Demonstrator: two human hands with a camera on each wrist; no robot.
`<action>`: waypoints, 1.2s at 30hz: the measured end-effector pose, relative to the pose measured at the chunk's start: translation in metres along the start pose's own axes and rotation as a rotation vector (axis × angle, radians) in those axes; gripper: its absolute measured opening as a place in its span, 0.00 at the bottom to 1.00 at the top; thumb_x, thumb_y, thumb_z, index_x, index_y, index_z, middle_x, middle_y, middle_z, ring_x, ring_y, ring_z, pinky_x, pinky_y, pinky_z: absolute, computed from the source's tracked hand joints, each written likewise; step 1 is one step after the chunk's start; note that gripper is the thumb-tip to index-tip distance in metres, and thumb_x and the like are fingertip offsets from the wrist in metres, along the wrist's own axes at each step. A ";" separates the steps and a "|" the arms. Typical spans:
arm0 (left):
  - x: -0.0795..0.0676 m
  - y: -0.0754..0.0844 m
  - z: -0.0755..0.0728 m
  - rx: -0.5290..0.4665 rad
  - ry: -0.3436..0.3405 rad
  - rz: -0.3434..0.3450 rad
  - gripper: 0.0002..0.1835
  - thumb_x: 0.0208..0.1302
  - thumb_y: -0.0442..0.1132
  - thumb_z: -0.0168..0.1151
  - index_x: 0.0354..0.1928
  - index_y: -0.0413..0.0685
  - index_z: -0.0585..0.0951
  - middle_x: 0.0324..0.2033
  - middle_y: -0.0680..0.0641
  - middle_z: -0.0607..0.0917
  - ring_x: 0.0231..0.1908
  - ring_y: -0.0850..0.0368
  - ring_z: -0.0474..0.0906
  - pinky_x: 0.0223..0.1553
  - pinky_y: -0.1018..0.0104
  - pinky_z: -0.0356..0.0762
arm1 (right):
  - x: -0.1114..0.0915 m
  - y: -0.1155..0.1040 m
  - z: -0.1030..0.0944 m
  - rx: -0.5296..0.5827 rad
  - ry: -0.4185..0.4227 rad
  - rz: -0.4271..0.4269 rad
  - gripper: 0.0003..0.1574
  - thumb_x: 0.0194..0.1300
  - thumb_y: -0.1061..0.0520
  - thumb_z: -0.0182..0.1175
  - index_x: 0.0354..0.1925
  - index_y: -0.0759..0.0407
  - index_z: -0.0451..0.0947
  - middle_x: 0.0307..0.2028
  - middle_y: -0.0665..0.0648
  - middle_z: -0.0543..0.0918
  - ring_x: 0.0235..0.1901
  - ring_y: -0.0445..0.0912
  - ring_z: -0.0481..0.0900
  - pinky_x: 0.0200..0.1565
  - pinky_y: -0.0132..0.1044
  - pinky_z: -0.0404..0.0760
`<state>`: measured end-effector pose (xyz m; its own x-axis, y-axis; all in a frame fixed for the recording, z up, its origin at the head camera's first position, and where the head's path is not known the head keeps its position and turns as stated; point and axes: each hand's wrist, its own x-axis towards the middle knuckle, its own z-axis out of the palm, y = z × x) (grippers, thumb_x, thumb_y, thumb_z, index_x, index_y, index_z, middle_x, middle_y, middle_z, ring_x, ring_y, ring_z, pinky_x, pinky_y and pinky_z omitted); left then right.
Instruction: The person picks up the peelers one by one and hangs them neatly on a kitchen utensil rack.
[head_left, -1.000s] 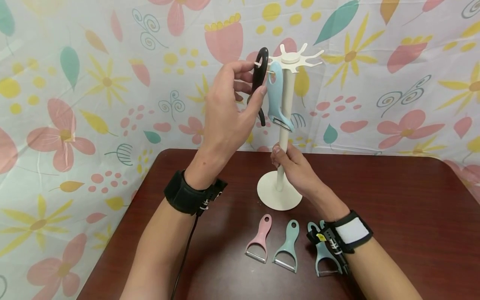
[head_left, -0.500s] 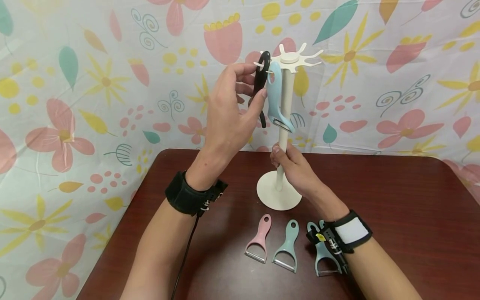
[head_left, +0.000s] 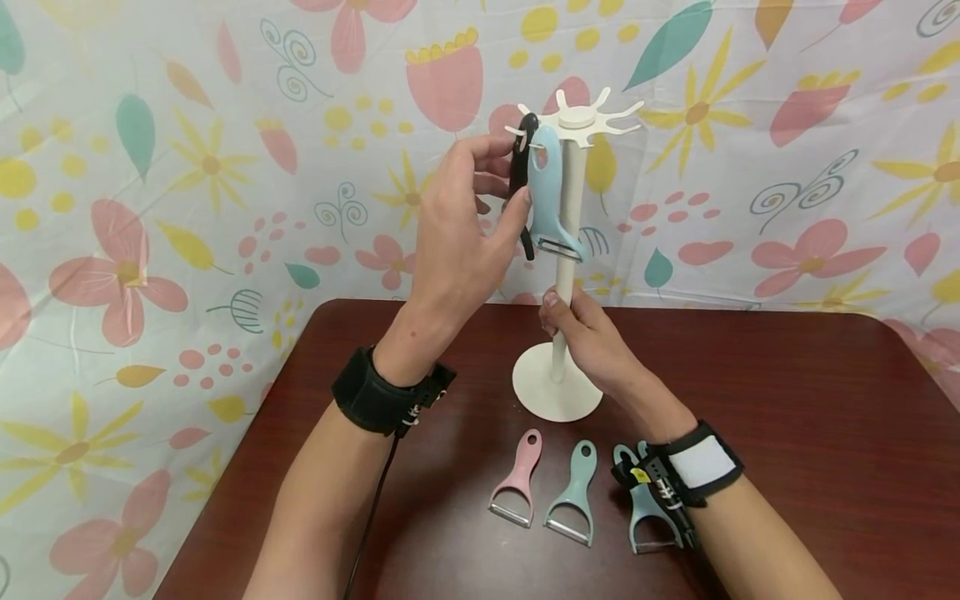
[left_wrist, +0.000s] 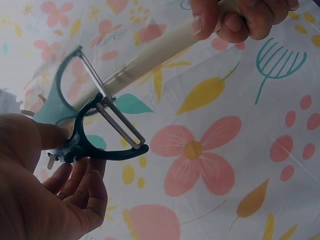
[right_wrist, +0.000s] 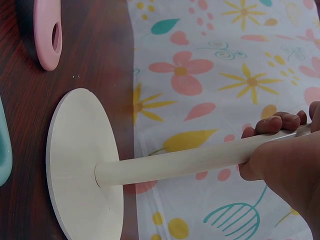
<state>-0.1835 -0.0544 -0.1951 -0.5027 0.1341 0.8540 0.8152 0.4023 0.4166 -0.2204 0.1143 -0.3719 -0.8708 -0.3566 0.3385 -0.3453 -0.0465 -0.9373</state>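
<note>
My left hand (head_left: 465,229) pinches a dark peeler (head_left: 519,171) between thumb and fingers, up at the left arms of a white hanging stand (head_left: 577,118). A hook tip shows through the hole in its handle. Its two-slot blade and forked end (left_wrist: 117,156) face away from the palm in the left wrist view. Right beside it a light blue peeler (head_left: 547,192) hangs from the neighbouring hook, blade down. Lower on the stand, my right hand (head_left: 596,337) grips the pole (right_wrist: 185,162), just above the round base (right_wrist: 75,150).
On the brown table (head_left: 810,433) in front of the base lie a pink peeler (head_left: 522,475) and a mint green peeler (head_left: 580,483). More peelers (head_left: 651,508) lie partly hidden under the right wrist strap. A flowered cloth (head_left: 262,125) hangs behind the table.
The dark peeler has come down and slightly inward on its hook, with my left hand following a little. The light blue peeler has turned slightly and shifted left. My right hand keeps its grip.
</note>
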 end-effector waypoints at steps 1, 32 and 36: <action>0.000 0.000 0.000 -0.001 -0.001 -0.003 0.19 0.60 0.26 0.61 0.53 0.27 0.73 0.39 0.38 0.79 0.35 0.52 0.80 0.37 0.59 0.73 | 0.000 0.000 0.000 -0.003 0.000 0.000 0.25 0.79 0.47 0.41 0.42 0.71 0.59 0.32 0.69 0.60 0.33 0.58 0.59 0.41 0.51 0.60; -0.007 -0.003 -0.002 0.013 -0.009 -0.009 0.18 0.61 0.27 0.62 0.52 0.27 0.73 0.41 0.37 0.78 0.39 0.49 0.80 0.39 0.59 0.75 | 0.000 -0.001 0.001 -0.001 -0.001 0.007 0.24 0.79 0.47 0.41 0.42 0.70 0.59 0.32 0.69 0.60 0.34 0.58 0.59 0.41 0.51 0.61; -0.010 -0.004 -0.003 0.013 -0.007 -0.009 0.18 0.61 0.29 0.62 0.52 0.27 0.73 0.42 0.37 0.78 0.40 0.49 0.80 0.39 0.61 0.75 | 0.000 -0.001 0.000 -0.008 0.001 0.009 0.24 0.79 0.47 0.41 0.42 0.70 0.59 0.33 0.68 0.60 0.34 0.58 0.60 0.42 0.51 0.61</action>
<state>-0.1808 -0.0596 -0.2045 -0.5119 0.1364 0.8481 0.8067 0.4157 0.4201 -0.2199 0.1143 -0.3711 -0.8744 -0.3557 0.3299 -0.3400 -0.0356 -0.9397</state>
